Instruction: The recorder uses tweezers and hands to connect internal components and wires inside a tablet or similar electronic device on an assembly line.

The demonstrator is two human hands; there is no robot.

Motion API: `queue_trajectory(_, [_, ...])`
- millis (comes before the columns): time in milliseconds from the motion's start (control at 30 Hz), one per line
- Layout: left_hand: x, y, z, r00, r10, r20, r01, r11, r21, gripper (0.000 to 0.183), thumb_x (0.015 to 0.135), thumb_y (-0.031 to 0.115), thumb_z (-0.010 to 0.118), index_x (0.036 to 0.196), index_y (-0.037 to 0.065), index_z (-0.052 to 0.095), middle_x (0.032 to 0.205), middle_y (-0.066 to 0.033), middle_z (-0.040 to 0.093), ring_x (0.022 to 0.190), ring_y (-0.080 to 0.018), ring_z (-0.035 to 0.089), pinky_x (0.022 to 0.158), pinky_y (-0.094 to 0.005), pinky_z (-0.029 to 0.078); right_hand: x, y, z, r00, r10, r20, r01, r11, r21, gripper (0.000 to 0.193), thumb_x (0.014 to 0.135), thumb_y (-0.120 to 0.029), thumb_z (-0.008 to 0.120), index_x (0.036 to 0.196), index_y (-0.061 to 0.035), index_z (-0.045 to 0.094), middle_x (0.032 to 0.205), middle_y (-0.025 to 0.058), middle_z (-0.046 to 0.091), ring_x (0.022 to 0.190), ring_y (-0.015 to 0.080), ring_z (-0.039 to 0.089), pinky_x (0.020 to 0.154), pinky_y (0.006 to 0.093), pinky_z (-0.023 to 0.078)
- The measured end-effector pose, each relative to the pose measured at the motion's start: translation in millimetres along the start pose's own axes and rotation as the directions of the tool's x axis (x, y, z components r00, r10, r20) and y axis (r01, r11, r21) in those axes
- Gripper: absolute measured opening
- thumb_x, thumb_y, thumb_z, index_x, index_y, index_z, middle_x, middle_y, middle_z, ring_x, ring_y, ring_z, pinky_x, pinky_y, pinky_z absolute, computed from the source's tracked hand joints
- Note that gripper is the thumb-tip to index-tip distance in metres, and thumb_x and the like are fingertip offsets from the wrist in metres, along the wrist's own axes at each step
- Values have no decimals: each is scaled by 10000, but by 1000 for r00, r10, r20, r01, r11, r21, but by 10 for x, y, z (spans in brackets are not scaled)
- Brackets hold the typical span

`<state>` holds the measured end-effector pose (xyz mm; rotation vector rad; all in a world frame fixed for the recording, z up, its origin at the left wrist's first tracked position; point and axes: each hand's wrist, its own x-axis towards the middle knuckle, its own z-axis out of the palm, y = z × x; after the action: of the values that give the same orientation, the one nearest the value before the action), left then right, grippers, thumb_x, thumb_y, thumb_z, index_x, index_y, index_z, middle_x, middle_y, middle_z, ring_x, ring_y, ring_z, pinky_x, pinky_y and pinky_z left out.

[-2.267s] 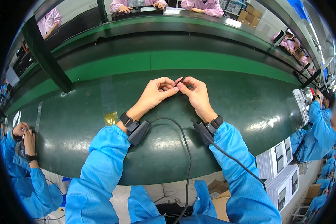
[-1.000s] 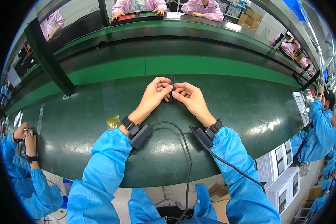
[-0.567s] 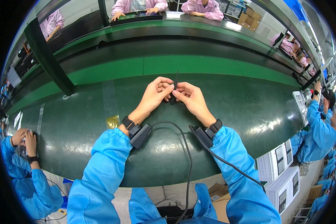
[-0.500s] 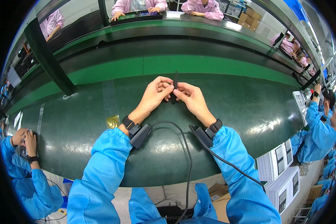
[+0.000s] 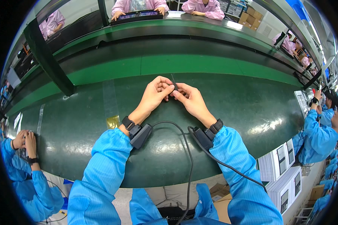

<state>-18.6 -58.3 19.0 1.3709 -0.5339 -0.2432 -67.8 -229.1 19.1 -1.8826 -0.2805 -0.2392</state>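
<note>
A small, slim black piece (image 5: 174, 83) is pinched between the fingertips of both my hands, a little above the green table mat (image 5: 229, 123). From the left side my left hand (image 5: 156, 92) grips it with thumb and fingers. My right hand (image 5: 190, 98) closes on it from the other side, the two sets of fingertips nearly touching. Its thin far end points away from me; my fingers cover the rest, so its exact kind cannot be told. Each wrist carries a black strapped device, with a dark cable (image 5: 190, 153) hanging between my arms.
Clear tape with a yellow patch (image 5: 113, 122) lies on the mat. White boxes (image 5: 281, 180) are stacked beside the table at right. Co-workers in blue stand left and right; people in pink sit beyond the dark conveyor rail (image 5: 169, 35). A black post (image 5: 49, 60) rises at far left.
The black piece has turned in my fingers: its long narrow shape now shows much less, with a thin tip leaning left. My right hand has shifted slightly left, closer to my left.
</note>
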Motion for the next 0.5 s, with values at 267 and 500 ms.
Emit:
queue_trajectory(267, [18,13,25,1000,0,21,0,1000,-7,206,921,188,668,1019,25,590,789,-1,615,633,-47,546,576,-199,458,6,60,-16,999,36,-4,-34,973,228,259,966,-148,575,1159,24,586,941,113,705,795,144,651,737,283,511])
queue_trajectory(500, [7,25,8,999,-24,-22,25,1000,19,207,917,206,678,965,33,576,776,4,598,623,-50,544,557,-199,455,9,25,-3,993,10,-117,-5,999,44,236,963,-177,590,1094,17,614,906,87,694,737,118,635,678,251,502])
